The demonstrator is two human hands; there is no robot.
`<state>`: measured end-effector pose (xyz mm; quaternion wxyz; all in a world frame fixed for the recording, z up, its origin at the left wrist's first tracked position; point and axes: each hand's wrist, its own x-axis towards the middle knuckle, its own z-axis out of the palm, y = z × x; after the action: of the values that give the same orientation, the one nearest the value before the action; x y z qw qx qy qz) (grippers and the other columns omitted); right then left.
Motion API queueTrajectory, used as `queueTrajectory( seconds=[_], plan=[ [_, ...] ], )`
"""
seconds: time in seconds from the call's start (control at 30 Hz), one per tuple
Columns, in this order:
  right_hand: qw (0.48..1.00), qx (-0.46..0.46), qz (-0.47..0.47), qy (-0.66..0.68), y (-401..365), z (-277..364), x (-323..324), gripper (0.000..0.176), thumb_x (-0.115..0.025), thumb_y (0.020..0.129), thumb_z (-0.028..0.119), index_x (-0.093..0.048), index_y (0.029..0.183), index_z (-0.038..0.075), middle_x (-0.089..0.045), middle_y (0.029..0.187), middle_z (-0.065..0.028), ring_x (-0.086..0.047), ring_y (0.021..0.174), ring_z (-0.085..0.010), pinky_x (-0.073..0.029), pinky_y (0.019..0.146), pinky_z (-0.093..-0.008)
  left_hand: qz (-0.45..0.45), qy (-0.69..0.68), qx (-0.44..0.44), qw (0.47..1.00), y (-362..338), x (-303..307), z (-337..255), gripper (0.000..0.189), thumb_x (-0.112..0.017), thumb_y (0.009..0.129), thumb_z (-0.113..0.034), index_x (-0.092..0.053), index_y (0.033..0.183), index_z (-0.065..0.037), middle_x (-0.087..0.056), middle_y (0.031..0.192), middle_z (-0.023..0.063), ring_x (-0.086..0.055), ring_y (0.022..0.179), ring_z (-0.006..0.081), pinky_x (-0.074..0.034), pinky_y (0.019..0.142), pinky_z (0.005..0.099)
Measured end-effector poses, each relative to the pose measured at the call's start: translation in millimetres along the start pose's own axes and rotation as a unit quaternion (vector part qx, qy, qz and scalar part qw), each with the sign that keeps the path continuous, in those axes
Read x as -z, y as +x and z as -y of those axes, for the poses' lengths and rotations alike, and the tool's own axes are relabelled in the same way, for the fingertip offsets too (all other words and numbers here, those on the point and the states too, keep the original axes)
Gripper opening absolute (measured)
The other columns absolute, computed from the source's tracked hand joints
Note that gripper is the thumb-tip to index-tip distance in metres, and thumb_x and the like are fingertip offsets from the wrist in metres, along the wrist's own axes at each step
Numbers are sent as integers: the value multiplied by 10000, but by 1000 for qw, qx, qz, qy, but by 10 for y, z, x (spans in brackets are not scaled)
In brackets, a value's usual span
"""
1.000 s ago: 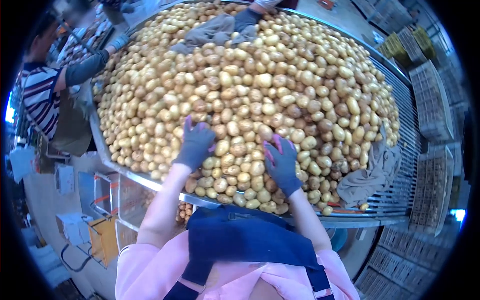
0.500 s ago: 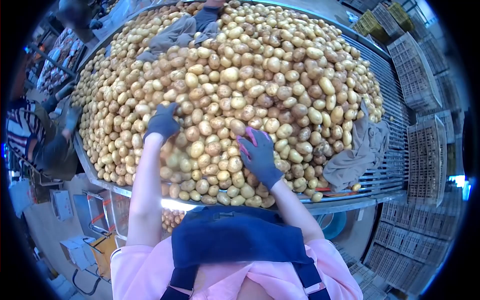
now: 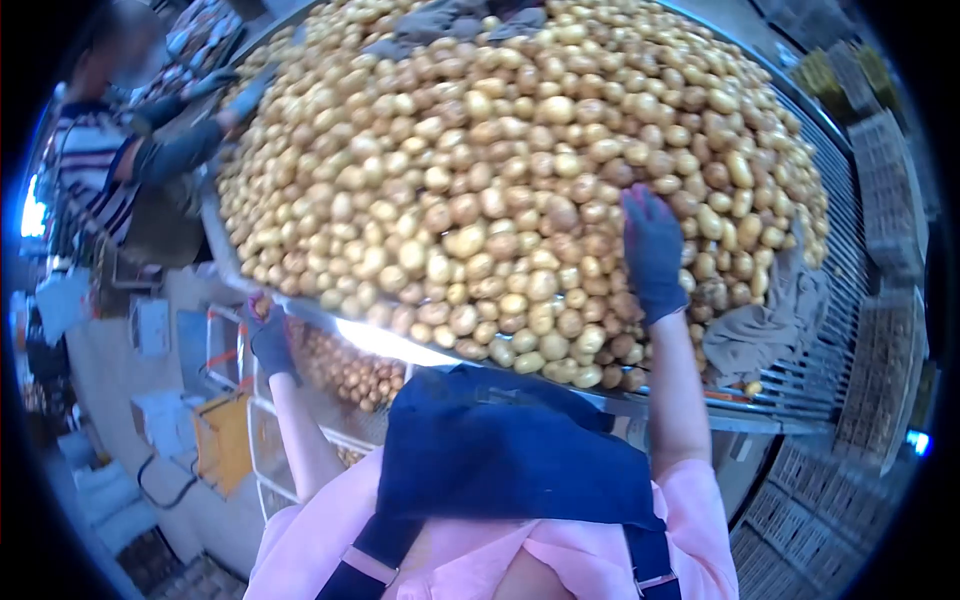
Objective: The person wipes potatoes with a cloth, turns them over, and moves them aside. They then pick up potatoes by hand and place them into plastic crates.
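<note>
A large heap of potatoes (image 3: pixel 480 200) covers the metal sorting table (image 3: pixel 840 165) in front of me. My left hand (image 3: pixel 272 345), in a dark glove with pink on it, is out past the table's near left edge. Its fingers are closed around a potato (image 3: pixel 262 307). Below and beside that hand, more potatoes (image 3: pixel 365 380) lie lower down by a white frame. My right hand (image 3: pixel 654 255), gloved alike, rests on the right part of the heap with its fingers stretched over the potatoes; their tips are partly hidden.
Grey cloth (image 3: pixel 765 330) lies at the heap's right side, beside the slatted bars. Stacked plastic crates (image 3: pixel 885 190) line the right. On the left, a person in a striped shirt (image 3: pixel 95 165) reaches to the heap. A yellow container (image 3: pixel 222 440) stands below left.
My left hand has gone from the heap to beyond the near left edge, now holding a potato. My right hand has moved farther right and forward. The view has shifted left.
</note>
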<state>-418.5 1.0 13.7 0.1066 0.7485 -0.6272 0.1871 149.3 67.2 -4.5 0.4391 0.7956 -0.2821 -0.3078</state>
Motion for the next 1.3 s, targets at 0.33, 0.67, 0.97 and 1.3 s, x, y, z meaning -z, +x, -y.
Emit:
queueTrajectory(
  seconds=[0.33,0.67,0.97,1.3],
  plan=[
    [977,43,109,-179,622,81,-340,289,-484,863,131,-555,1132,207,-517,1201,-89,-613,816,-303,-517,547,-409,72,168,-328,927,-504,-457,28,290,-522,855,-35,-580,1138,-27,-592,1041,89,-581,922,168,-472,794,275],
    [986,-104,93,91,-178,437,631,444,-613,778,134,-507,1209,162,-497,1056,-139,-598,836,-307,-519,646,-399,237,346,-578,701,-1463,-2570,-838,408,-559,831,-246,-482,1207,-107,-558,1059,96,-542,975,268,-397,873,418],
    [901,-232,57,361,-717,663,590,508,-636,823,226,-478,1290,103,-488,1167,-157,-534,1065,-295,-485,820,-366,598,-367,61,710,-1552,-2325,-1064,524,-501,924,-411,-426,1309,-62,-552,1182,72,-535,1089,236,-460,955,386],
    [952,-2,178,249,-206,1031,527,346,-559,895,244,-564,1206,93,-603,1097,-131,-586,994,-304,-481,844,-381,390,-377,227,809,-1131,-439,-240,491,-441,926,-482,-495,1222,-93,-563,889,36,-545,725,164,-467,643,293]
  ],
)
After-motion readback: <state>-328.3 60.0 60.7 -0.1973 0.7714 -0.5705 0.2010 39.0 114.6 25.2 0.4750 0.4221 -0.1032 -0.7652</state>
